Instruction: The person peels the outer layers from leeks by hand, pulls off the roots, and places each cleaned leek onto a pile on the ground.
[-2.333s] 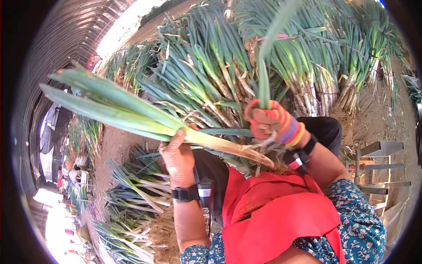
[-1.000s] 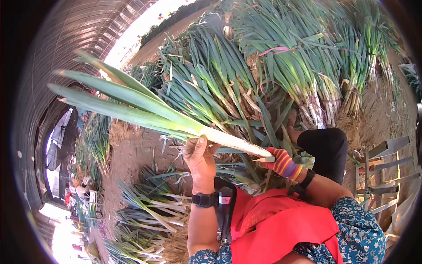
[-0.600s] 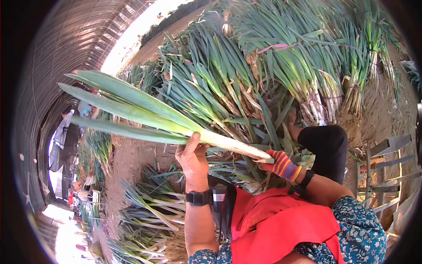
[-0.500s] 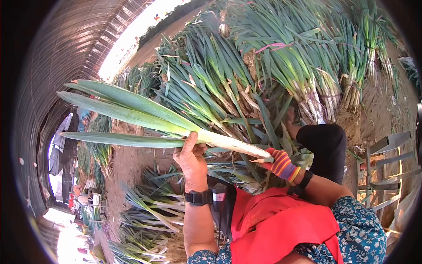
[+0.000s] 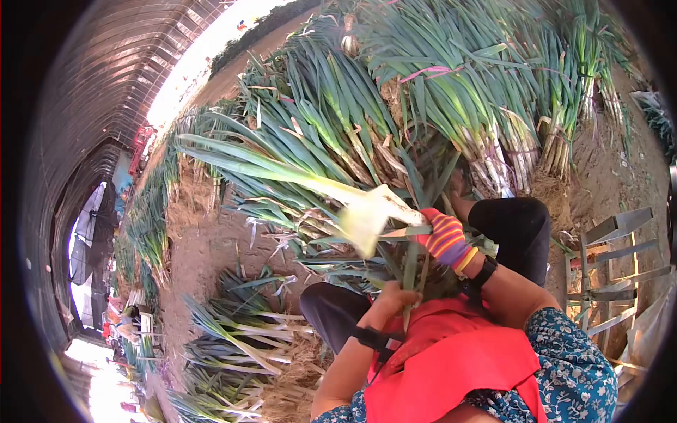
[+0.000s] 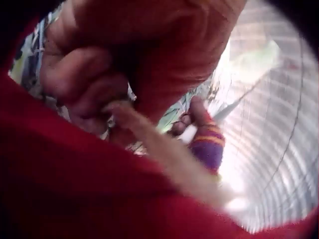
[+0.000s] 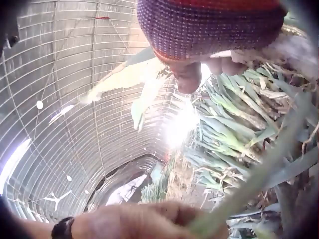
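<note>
My right hand [image 5: 446, 241], in a striped glove with bare fingertips, grips the lower end of a leek [image 5: 324, 185]. The leek points up and left, its green leaves over the piled bundles. A pale, blurred flap of peeled layer [image 5: 363, 224] hangs from its white stalk. Bare and low by the red apron, my left hand [image 5: 393, 302] pinches a long leaf strip [image 5: 411, 266]. Close up in the left wrist view, my left hand's curled fingers [image 6: 84, 79] hold that strip [image 6: 164, 149]. The right wrist view shows the leek [image 7: 124, 77] sticking out past the glove.
Leek bundles [image 5: 486, 127], some tied with pink string, stand across the back. Loose leeks [image 5: 240, 331] with roots lie at lower left. A metal frame [image 5: 613, 268] stands at right. Another person [image 5: 127, 324] sits far left, beneath a curved roof [image 5: 99, 92].
My left hand has left the leek's middle and moved down toward the apron with a leaf strip. A pale flap now hangs from the stalk. My right hand stays at the leek's lower end.
</note>
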Motion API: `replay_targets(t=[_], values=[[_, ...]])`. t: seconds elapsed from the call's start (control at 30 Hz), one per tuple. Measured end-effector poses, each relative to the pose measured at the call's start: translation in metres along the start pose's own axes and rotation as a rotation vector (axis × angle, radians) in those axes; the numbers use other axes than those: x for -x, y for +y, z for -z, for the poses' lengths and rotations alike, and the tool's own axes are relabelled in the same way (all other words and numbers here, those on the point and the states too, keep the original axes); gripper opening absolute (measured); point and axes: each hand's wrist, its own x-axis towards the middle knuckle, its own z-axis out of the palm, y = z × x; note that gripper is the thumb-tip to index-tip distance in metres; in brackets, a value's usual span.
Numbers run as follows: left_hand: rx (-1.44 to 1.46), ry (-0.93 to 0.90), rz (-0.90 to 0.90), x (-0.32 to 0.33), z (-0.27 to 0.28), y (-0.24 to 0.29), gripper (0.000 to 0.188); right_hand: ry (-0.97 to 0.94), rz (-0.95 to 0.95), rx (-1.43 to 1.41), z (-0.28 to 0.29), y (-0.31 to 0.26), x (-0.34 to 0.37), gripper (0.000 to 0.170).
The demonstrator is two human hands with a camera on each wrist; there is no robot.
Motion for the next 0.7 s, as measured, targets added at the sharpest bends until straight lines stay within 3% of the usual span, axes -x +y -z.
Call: replay_targets(t=[0.03, 0.07, 0.17, 0.2, 0.27, 0.3, 0.4, 0.43, 0.5, 0.57, 0.63, 0.67, 0.7], values=[[-0.056, -0.079, 0.112, 0.002, -0.003, -0.002, 0.027, -0.005, 0.000, 0.005, 0.004, -0.002, -0.003, 0.053], [-0.051, -0.081, 0.113, 0.002, -0.001, -0.002, 0.027, 0.025, 0.072, 0.001, 0.007, -0.002, -0.004, 0.051], [0.245, 0.345, -0.289, 0.002, 0.035, 0.006, 0.026, 0.067, 0.197, 0.026, 0.013, -0.004, -0.007, 0.047], [0.300, 0.448, -0.331, 0.018, 0.048, 0.038, 0.025, 0.016, 0.234, -0.014, 0.018, -0.006, -0.005, 0.047], [0.632, 0.476, -0.502, 0.026, 0.073, 0.065, 0.031, -0.075, 0.263, -0.092, 0.021, -0.010, 0.001, 0.048], [0.705, 0.372, -0.561, 0.037, 0.082, 0.086, 0.031, -0.084, 0.253, -0.092, 0.018, -0.012, 0.005, 0.048], [0.859, 0.397, -0.564, 0.035, 0.090, 0.083, 0.032, -0.233, 0.309, 0.040, 0.014, -0.032, 0.008, 0.058], [0.882, 0.456, -0.566, 0.036, 0.088, 0.079, 0.033, -0.236, 0.305, 0.038, 0.008, -0.034, 0.007, 0.058], [0.908, 0.512, -0.555, 0.037, 0.081, 0.072, 0.034, -0.039, 0.528, 0.244, -0.004, -0.035, 0.007, 0.064], [0.988, 0.504, -0.555, 0.038, 0.068, 0.066, 0.038, -0.103, 0.552, 0.232, 0.002, -0.059, 0.001, 0.066], [0.996, 0.533, -0.570, 0.044, 0.062, 0.067, 0.039, -0.293, 0.573, 0.119, 0.001, -0.073, -0.005, 0.060], [1.079, 0.417, -0.618, 0.049, 0.063, 0.070, 0.040, -0.228, 0.633, 0.058, -0.007, -0.070, -0.008, 0.045], [1.155, 0.298, -0.665, 0.053, 0.065, 0.071, 0.042, -0.238, 0.646, 0.049, -0.006, -0.072, -0.009, 0.045]])
